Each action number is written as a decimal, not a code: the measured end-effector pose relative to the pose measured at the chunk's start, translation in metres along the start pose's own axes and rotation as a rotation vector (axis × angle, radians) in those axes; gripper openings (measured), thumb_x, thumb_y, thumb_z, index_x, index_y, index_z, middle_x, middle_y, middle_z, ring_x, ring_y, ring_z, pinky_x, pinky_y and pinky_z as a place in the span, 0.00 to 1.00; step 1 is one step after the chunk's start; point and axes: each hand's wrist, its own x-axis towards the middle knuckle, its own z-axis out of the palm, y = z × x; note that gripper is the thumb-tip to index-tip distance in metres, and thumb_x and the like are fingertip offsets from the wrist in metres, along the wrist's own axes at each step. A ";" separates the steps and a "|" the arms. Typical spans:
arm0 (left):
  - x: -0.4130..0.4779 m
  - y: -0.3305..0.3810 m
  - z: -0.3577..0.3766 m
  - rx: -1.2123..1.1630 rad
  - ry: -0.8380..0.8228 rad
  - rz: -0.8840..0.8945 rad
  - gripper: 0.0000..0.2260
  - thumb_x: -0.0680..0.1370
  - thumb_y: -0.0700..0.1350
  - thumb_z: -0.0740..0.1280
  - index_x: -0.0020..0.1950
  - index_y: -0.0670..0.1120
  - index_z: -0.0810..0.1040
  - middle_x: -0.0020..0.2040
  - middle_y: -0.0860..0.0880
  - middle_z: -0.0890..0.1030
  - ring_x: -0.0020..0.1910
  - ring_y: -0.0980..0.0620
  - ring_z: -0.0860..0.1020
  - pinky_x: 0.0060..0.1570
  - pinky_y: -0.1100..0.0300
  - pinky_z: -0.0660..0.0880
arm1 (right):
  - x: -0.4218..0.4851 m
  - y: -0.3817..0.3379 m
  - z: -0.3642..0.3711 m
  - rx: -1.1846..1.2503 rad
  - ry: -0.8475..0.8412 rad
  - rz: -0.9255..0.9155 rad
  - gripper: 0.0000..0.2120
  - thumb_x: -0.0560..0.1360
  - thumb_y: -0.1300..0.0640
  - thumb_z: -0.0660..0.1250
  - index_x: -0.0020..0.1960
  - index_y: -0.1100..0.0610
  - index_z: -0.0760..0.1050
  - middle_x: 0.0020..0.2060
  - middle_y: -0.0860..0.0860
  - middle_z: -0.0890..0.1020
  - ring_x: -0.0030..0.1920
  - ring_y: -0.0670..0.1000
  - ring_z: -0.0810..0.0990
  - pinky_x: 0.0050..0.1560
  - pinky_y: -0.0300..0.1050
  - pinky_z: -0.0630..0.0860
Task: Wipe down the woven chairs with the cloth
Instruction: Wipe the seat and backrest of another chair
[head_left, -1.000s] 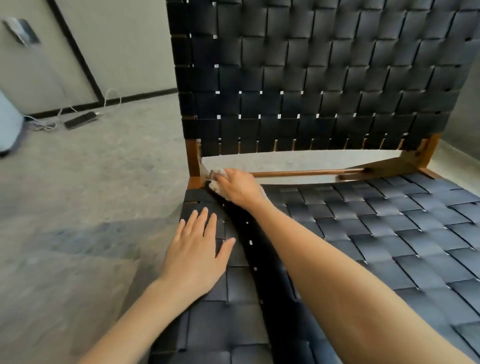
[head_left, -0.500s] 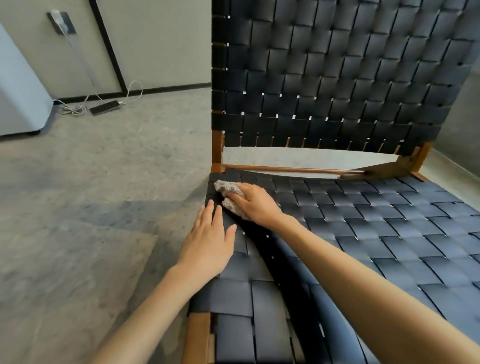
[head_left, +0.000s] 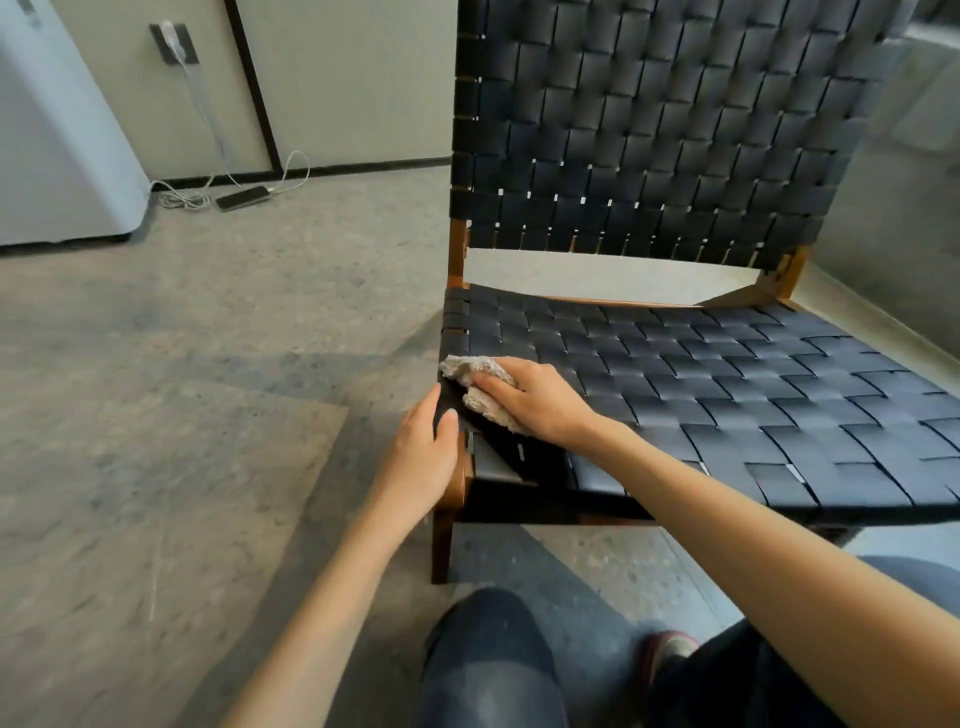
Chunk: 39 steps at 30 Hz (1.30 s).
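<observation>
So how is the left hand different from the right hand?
The right hand holds the crumpled beige cloth; the left hand holds no cloth. The right hand lies on top of the black woven strap seat; the left hand grips that seat's left edge near the front corner, thumb on top. Both hands are bare and both touch the same chair.

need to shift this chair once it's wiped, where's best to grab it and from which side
Probably the wooden side rail at the front left corner of the chair, coming from its left side, where the left hand holds it: bare rigid wood over the leg, while the woven straps likely flex.
</observation>
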 end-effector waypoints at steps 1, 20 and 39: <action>-0.004 -0.003 -0.003 -0.070 0.018 -0.006 0.20 0.83 0.47 0.53 0.75 0.50 0.61 0.75 0.51 0.63 0.73 0.54 0.60 0.68 0.61 0.55 | -0.008 -0.005 0.001 0.004 -0.003 -0.008 0.14 0.81 0.48 0.59 0.61 0.51 0.78 0.49 0.45 0.81 0.45 0.43 0.78 0.49 0.42 0.74; -0.052 -0.047 -0.054 -0.518 0.064 -0.075 0.14 0.82 0.39 0.58 0.52 0.56 0.77 0.49 0.58 0.81 0.46 0.61 0.80 0.43 0.68 0.74 | -0.065 -0.040 0.022 -0.645 -0.058 -0.592 0.27 0.81 0.47 0.56 0.77 0.49 0.56 0.75 0.51 0.62 0.75 0.55 0.60 0.75 0.57 0.56; -0.052 -0.022 -0.043 -0.580 0.143 -0.077 0.12 0.82 0.38 0.56 0.56 0.51 0.76 0.57 0.51 0.79 0.52 0.56 0.78 0.55 0.61 0.73 | -0.071 -0.031 0.050 -0.772 0.283 -0.590 0.17 0.67 0.53 0.77 0.55 0.51 0.82 0.56 0.48 0.82 0.42 0.56 0.79 0.33 0.44 0.73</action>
